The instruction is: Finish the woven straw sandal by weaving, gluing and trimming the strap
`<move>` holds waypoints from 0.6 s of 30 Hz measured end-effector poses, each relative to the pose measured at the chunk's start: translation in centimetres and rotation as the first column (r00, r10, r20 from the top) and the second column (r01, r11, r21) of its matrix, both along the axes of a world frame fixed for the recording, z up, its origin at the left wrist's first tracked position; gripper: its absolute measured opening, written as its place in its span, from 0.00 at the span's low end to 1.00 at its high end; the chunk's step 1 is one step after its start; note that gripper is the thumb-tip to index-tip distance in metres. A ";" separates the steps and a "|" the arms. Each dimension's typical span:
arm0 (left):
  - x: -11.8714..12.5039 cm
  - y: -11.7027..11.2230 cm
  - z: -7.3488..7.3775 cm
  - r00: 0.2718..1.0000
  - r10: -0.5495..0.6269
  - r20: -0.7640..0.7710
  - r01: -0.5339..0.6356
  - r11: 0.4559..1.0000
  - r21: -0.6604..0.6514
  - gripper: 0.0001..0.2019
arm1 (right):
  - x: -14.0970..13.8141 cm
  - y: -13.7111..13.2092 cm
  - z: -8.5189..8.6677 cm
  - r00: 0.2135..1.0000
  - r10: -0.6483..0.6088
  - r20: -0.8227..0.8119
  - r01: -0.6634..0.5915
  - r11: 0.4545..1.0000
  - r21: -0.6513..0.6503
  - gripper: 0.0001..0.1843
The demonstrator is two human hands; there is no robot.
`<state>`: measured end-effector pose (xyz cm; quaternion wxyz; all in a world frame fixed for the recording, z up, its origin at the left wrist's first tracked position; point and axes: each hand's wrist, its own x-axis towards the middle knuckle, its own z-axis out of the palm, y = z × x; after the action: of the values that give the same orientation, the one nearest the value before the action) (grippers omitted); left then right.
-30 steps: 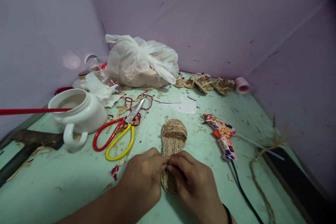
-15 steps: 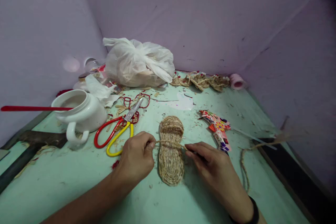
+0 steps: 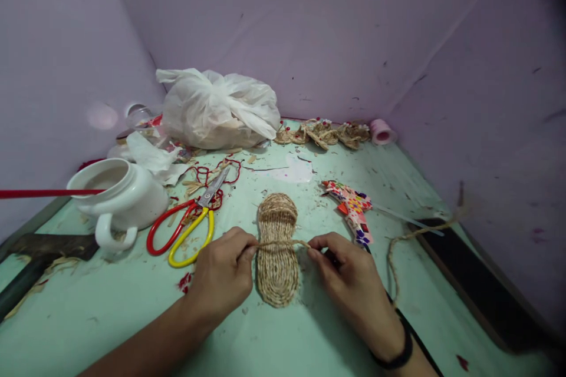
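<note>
A small woven straw sole (image 3: pixel 277 280), shaped like a slipper with a band across its far end, lies flat on the green table between my hands. Across its narrow middle runs a twisted straw cord (image 3: pixel 283 242). My left hand (image 3: pixel 226 268) is closed, pinching the cord at the sole's left edge. On the right, thumb and forefinger of my right hand (image 3: pixel 347 274) pinch the cord a little away from the sole. A further length of cord (image 3: pixel 392 259) curves out beyond my right hand over a dark flat object.
Scissors (image 3: pixel 206 203) with red and yellow handles lie left, near a white mug (image 3: pixel 128 194) and a hammer (image 3: pixel 48 247). A patterned glue gun (image 3: pixel 354 206) lies right, by the dark slab (image 3: pixel 473 288). Behind are a plastic bag (image 3: pixel 216 109), woven pieces (image 3: pixel 322 132) and a pink spool (image 3: pixel 382 132).
The camera view has turned slightly, so the table things appear shifted left. Both hands still pinch the cord across the sole; the right hand's grip sits slightly higher.
</note>
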<state>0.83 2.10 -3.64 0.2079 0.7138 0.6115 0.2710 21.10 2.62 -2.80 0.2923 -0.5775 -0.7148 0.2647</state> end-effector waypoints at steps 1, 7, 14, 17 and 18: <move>0.0 -0.1 0.0 0.999 -0.004 -0.038 0.003 1.000 -0.020 0.08 | -0.1 0.0 -0.2 1.000 0.001 -0.016 -0.001 1.000 -0.015 0.08; 0.3 -0.3 0.2 0.974 -0.029 -0.226 0.018 0.999 -0.049 0.11 | -1.2 0.1 -0.7 0.999 0.031 0.036 -0.027 0.994 -0.106 0.06; 0.4 -0.2 0.2 0.964 -0.049 -0.263 0.039 0.998 -0.045 0.11 | -1.7 -0.2 -0.7 0.999 0.006 0.039 -0.003 0.998 -0.063 0.07; 0.3 -0.1 0.2 0.961 -0.061 -0.270 0.048 0.997 -0.053 0.11 | -1.5 -0.2 -1.0 0.998 0.034 -0.057 -0.038 0.996 -0.082 0.08; 0.3 -0.1 0.2 0.959 -0.064 -0.275 0.051 0.997 -0.057 0.11 | -1.4 -0.2 -1.1 0.996 0.040 -0.075 -0.047 0.995 -0.087 0.09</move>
<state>1.15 2.03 -3.45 0.1456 0.7568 0.6200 0.1473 19.66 2.45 -3.87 0.2866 -0.5640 -0.7036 0.3236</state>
